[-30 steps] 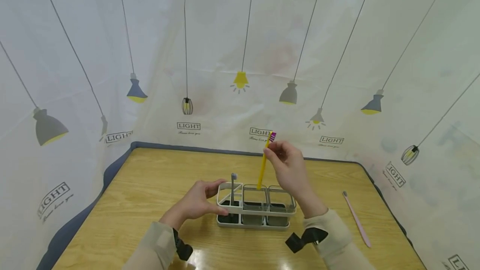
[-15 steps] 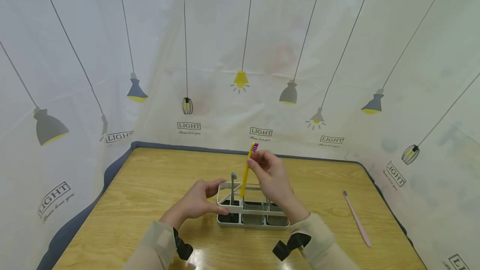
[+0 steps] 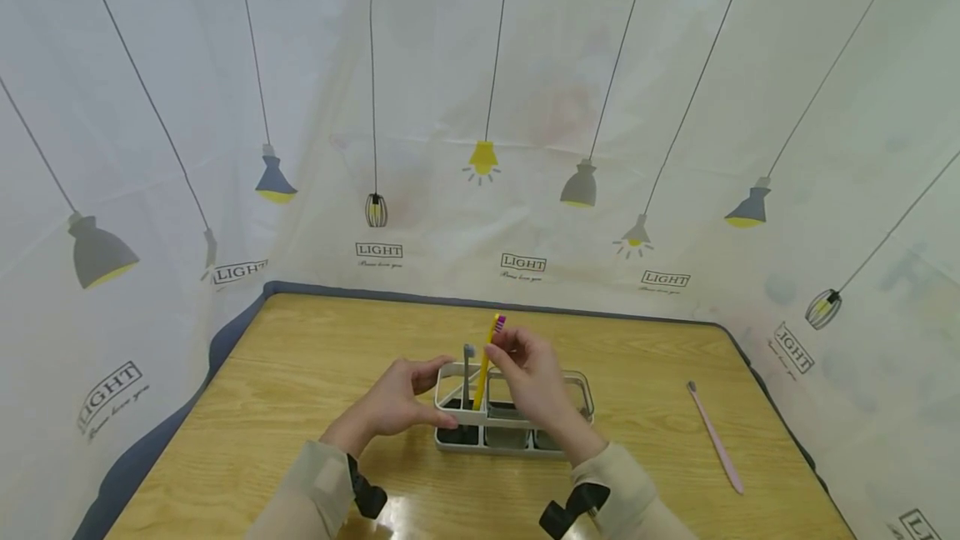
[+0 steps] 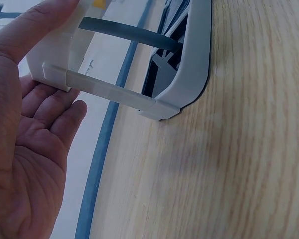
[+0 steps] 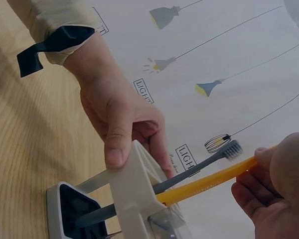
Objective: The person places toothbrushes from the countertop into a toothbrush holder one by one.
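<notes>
A white toothbrush holder [image 3: 510,422] with clear cups in its middle and right sections stands on the table. My left hand [image 3: 397,398] grips its left end, thumb in front and fingers behind. A grey toothbrush [image 3: 467,377] stands upright in the left section, bristles up. Between finger and thumb my right hand [image 3: 528,373] pinches a yellow toothbrush [image 5: 204,185] with purple bristles near its head. The lower end of the yellow toothbrush is in the left section, right of the grey one. In the left wrist view the grey handle [image 4: 129,32] runs down to the holder's base.
To the right, a pink toothbrush [image 3: 715,438] lies on the wooden table [image 3: 247,440]. A pale sheet [image 3: 435,65] printed with hanging lamps surrounds the table's back and sides. A dark blue edge [image 3: 390,298] runs along the back of the table.
My right hand has moved left and down, bringing the yellow toothbrush from above the middle cup into the left section. My left hand has stayed on the holder.
</notes>
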`<state>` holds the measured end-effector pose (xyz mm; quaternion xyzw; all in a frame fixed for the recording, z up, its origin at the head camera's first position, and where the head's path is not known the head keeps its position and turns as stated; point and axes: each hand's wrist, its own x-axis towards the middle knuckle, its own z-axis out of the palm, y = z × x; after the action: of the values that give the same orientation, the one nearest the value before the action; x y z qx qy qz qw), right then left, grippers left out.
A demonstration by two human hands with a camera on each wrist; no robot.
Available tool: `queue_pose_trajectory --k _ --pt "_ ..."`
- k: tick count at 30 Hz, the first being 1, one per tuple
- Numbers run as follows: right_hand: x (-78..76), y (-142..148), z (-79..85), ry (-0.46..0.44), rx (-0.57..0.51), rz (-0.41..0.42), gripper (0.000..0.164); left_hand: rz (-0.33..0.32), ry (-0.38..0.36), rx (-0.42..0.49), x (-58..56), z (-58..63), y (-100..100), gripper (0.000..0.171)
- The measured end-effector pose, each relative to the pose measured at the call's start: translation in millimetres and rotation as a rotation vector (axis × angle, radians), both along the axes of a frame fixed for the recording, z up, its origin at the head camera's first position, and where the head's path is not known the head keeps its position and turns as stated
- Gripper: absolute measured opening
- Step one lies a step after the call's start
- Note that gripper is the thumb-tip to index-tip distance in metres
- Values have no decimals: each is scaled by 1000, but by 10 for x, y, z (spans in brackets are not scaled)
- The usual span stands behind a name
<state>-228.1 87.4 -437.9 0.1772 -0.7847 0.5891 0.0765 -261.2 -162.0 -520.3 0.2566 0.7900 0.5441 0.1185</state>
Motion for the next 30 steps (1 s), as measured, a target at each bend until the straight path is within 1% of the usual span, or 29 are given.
queue_pose_trajectory --k 6,11,18,26,30 --pt "7 -5 -76 -19 8 12 5 6 -14 2 12 6 7 95" --pt "6 -1 -175 -34 43 11 5 -8 -16 7 21 8 10 97" --pt "-8 -2 -278 -32 102 24 4 8 -4 -3 16 12 -2 95" --pt "-5 2 -348 -48 122 40 7 0 -14 12 12 -6 9 94" --pt "-2 17 -356 -86 128 51 5 3 -13 7 14 -9 6 95"
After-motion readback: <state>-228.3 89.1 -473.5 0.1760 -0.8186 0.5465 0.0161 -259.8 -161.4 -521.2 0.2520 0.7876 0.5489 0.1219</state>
